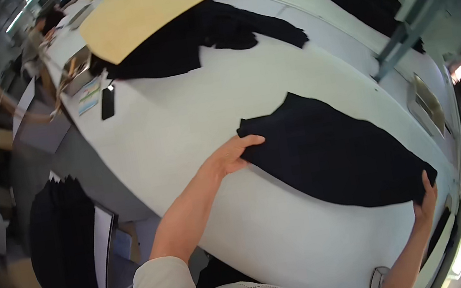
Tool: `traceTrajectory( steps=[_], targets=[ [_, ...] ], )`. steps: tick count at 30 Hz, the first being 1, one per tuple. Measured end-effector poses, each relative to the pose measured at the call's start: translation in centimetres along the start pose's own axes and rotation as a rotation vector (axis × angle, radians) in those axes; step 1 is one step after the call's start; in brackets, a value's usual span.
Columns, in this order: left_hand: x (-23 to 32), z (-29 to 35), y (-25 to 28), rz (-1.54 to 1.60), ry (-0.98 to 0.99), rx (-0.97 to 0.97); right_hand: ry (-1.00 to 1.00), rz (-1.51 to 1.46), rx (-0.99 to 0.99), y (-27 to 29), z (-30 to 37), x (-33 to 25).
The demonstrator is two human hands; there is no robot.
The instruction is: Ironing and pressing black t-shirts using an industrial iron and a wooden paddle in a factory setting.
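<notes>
Head view, left hand flat and open on black cloth near edge, right hand pinching its far corner, bare white table around it.

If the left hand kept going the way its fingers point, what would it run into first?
The left hand points right, its fingertips already at the near edge of the black fabric piece lying on the white table. It would probably slide onto that fabric first.
</notes>
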State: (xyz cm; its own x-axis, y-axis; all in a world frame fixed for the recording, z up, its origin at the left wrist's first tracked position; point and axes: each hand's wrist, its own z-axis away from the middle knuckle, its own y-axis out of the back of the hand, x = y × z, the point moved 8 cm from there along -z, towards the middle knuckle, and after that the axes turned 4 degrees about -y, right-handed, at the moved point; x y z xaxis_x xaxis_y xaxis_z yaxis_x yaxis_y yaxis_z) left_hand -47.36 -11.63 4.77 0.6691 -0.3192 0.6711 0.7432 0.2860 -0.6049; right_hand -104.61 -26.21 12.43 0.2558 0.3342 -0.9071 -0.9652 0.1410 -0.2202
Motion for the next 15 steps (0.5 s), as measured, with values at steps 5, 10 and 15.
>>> traceTrajectory(
  steps=[5,10,15],
  targets=[
    [-0.9,23.7,9.0,0.237,-0.216,0.122,0.05,0.271,-0.204,-8.4,8.9,-6.0],
    [2.7,51.9,17.5,0.38,-0.655,0.321,0.443,0.826,-0.459,-25.9,16.7,-3.0],
    [10.2,83.8,26.4,-0.219,-1.139,1.022,0.247,0.183,-0.95,-56.9,34.3,3.6]
  ],
)
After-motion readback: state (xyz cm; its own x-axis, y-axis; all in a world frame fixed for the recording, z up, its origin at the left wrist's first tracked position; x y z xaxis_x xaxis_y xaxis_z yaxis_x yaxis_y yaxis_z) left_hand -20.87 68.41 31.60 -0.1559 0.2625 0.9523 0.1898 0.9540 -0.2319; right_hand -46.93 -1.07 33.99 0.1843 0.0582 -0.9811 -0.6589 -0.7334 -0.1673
